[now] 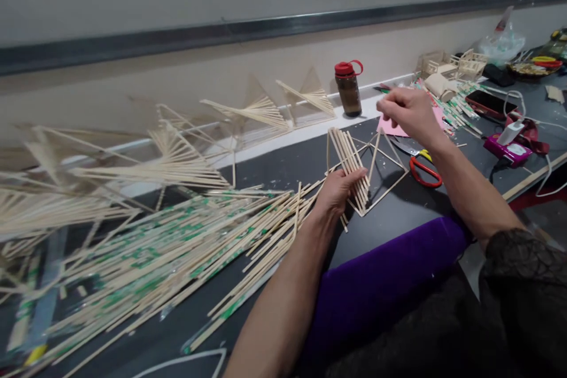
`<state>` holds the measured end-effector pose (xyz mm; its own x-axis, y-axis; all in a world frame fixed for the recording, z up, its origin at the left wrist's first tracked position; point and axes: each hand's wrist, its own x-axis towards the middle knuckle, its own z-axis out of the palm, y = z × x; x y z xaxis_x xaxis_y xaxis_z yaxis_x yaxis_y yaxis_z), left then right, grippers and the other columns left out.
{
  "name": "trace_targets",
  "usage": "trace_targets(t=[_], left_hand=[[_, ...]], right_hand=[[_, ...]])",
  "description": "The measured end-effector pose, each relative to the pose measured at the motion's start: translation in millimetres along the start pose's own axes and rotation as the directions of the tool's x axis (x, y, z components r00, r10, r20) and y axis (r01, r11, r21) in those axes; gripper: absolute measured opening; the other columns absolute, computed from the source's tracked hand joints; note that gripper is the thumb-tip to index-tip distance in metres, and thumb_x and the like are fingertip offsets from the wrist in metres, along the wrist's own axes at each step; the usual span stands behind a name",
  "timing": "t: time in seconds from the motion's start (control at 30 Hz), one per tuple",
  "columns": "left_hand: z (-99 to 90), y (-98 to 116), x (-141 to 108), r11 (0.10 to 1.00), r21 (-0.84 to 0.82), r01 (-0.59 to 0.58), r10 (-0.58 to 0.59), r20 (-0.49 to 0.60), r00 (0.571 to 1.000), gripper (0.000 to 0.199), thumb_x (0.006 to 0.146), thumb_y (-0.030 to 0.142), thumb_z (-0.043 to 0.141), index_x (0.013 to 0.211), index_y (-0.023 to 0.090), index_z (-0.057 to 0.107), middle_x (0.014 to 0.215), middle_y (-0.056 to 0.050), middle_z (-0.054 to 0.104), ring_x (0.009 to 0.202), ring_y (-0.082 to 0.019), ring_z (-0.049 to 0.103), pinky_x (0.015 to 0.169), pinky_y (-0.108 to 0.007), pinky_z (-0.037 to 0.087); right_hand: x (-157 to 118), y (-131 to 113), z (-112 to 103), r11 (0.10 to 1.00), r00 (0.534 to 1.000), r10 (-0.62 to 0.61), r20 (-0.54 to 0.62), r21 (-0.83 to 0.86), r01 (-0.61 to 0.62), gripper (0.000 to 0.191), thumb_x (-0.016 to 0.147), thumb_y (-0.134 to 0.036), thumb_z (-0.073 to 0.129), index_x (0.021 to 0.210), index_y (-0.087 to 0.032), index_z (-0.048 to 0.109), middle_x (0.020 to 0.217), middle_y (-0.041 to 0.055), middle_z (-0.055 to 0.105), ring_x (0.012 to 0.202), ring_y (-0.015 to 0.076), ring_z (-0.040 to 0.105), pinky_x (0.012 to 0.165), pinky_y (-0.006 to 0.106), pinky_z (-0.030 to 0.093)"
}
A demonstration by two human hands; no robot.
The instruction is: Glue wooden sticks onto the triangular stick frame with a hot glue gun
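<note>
My left hand [337, 190] grips a flat frame of thin wooden sticks [357, 165], several laid side by side, held just above the dark table [398, 212]. My right hand [405, 111] is raised above and to the right of the frame, fingers pinched together; whether something thin is between them I cannot tell. A large loose heap of sticks with green-printed wrappers [168, 248] spreads over the table to the left of my left hand.
Finished fan-shaped stick pieces [261, 109] lean on the wall. A brown bottle with a red cap [348, 88] stands at the back. Red-handled scissors [423, 170], pink paper [390, 127], a phone [489, 103], a magenta device [508, 150] and cables lie right. Purple cloth [381, 277] covers my lap.
</note>
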<state>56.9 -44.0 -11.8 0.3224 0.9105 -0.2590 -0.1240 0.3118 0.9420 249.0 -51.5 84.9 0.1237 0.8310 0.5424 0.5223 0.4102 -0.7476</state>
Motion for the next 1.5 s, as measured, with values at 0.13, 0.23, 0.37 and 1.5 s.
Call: trace_targets(t=[0.13,0.23,0.37,1.5], left_hand=[[-2.9,1,-3,0.999,0.041,0.008,-0.006,-0.042,0.999,0.038,0.041,0.036,0.089,0.059,0.013,0.065,0.050,0.001,0.058,0.043,-0.006,0.045,0.042,-0.019,0.030],[-3.3,4,-7,0.998,0.044,0.042,-0.039,-0.072,0.997,0.038,0.040,0.035,0.090,0.062,0.013,0.068,0.052,0.000,0.061,0.044,-0.008,0.047,0.043,-0.020,0.035],[-2.3,6,-12,0.996,0.038,0.080,-0.077,-0.075,0.994,0.038,0.041,0.037,0.090,0.063,0.012,0.071,0.053,-0.001,0.062,0.044,-0.009,0.050,0.044,-0.021,0.039],[-2.6,7,-14,0.989,0.015,0.150,-0.144,-0.198,0.970,0.039,0.037,0.031,0.092,0.063,0.013,0.070,0.055,0.000,0.066,0.048,-0.009,0.056,0.051,-0.022,0.044]], right_hand=[[43,26,23,0.970,0.928,0.188,0.321,0.090,-0.227,0.012,0.079,-0.005,0.061,0.069,-0.009,0.067,0.059,-0.0004,0.058,0.054,0.0067,0.049,0.054,0.021,0.037],[53,43,43,0.937,0.844,0.224,0.487,0.131,-0.325,0.010,0.081,-0.008,0.063,0.074,-0.007,0.070,0.061,0.0009,0.062,0.055,0.0067,0.050,0.053,0.020,0.035],[53,54,62,0.923,0.802,0.129,0.583,0.226,-0.313,0.013,0.082,-0.011,0.063,0.073,-0.007,0.072,0.061,0.0006,0.063,0.056,0.0066,0.049,0.054,0.020,0.034],[49,73,84,0.881,0.727,-0.014,0.686,0.353,-0.316,0.028,0.083,-0.009,0.053,0.056,-0.010,0.061,0.050,-0.0027,0.048,0.051,0.0075,0.035,0.053,0.024,0.027]])
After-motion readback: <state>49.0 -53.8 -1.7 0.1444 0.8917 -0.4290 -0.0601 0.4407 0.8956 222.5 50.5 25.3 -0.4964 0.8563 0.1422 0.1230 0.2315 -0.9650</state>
